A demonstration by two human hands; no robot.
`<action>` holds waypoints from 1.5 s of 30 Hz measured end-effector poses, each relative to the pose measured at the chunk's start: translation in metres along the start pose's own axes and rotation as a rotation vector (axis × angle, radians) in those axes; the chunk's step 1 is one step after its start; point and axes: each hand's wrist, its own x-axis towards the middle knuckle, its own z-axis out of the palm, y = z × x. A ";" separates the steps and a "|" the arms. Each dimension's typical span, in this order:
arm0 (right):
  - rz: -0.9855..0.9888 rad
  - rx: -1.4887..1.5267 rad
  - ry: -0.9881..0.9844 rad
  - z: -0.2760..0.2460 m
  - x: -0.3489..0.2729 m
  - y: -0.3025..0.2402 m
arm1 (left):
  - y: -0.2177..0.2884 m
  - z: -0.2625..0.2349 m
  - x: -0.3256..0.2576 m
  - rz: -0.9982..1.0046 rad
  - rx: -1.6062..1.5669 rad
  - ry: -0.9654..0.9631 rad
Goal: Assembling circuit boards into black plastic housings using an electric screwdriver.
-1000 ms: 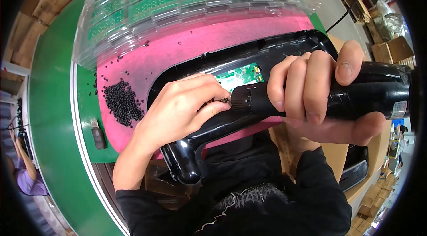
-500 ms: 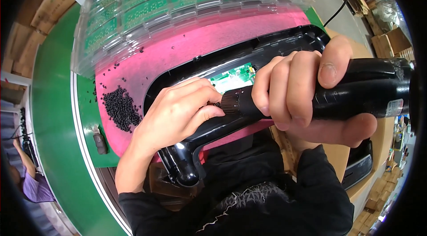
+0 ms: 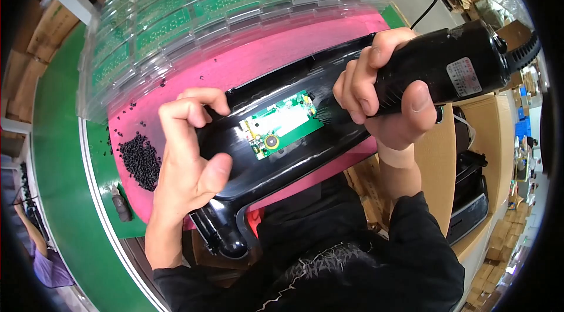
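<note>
My right hand (image 3: 390,86) wraps round a black electric screwdriver (image 3: 446,71) with a pale label and a cable at its rear end. Its front end points left and down over a long black plastic housing (image 3: 282,180), where a green circuit board (image 3: 285,124) lies. A round disc-shaped part sits at the board's near left corner. At the housing's left end is my left hand (image 3: 191,147), thumb and fingers apart, nothing visible between them. Its fingertips are by the far rim; whether they touch it I cannot tell. The screwdriver's tip is hard to make out.
A heap of small black screw-like pieces (image 3: 140,162) lies on the pink mat (image 3: 176,91), left of the housing. Clear trays of green boards (image 3: 194,18) stand behind. A small dark object (image 3: 121,205) rests on the green surface. An open cardboard box (image 3: 432,159) stands at right.
My left hand has drawn away from the screwdriver's front end, its fingers spreading. The screwdriver has lifted and tilted in my right hand, uncovering the circuit board.
</note>
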 end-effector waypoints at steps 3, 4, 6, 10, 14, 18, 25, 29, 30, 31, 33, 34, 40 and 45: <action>0.034 0.016 -0.009 -0.002 0.000 0.002 | -0.003 -0.002 -0.001 0.026 0.014 0.053; 0.057 0.033 -0.013 -0.002 0.001 0.003 | -0.002 -0.002 -0.001 0.023 0.019 0.054; 0.086 0.059 -0.041 -0.002 0.002 0.003 | 0.001 -0.001 -0.001 0.031 0.033 0.102; 0.150 0.083 -0.060 0.002 0.002 0.003 | 0.003 0.000 0.001 0.005 0.056 0.147; 0.150 0.102 -0.117 0.005 0.005 0.012 | 0.004 -0.006 0.002 -0.032 0.104 0.178; 0.110 0.049 -0.057 0.004 0.005 0.014 | 0.008 -0.012 0.011 -0.080 0.418 0.197; 0.324 0.296 0.172 -0.001 0.019 0.000 | 0.010 -0.014 0.007 -0.137 0.731 -0.060; 0.463 0.484 0.577 -0.044 0.035 0.003 | 0.012 -0.006 0.013 -0.096 0.715 -0.090; 0.459 0.445 0.633 -0.050 0.038 0.003 | 0.011 -0.005 0.013 -0.106 0.709 -0.099; 0.460 0.391 0.574 -0.054 0.035 -0.005 | 0.005 -0.006 0.013 -0.101 0.745 -0.106; 0.465 0.355 0.537 -0.067 0.029 -0.017 | 0.005 0.000 0.015 -0.072 0.873 -0.136; 0.520 0.343 0.487 -0.078 0.024 -0.025 | 0.011 0.006 0.015 -0.056 0.967 -0.144; 0.180 -0.345 0.488 -0.138 0.005 -0.089 | 0.035 0.001 0.012 -0.142 1.089 -0.258; -0.154 -0.987 0.729 -0.257 -0.052 -0.101 | 0.057 0.009 0.000 0.213 0.909 -0.048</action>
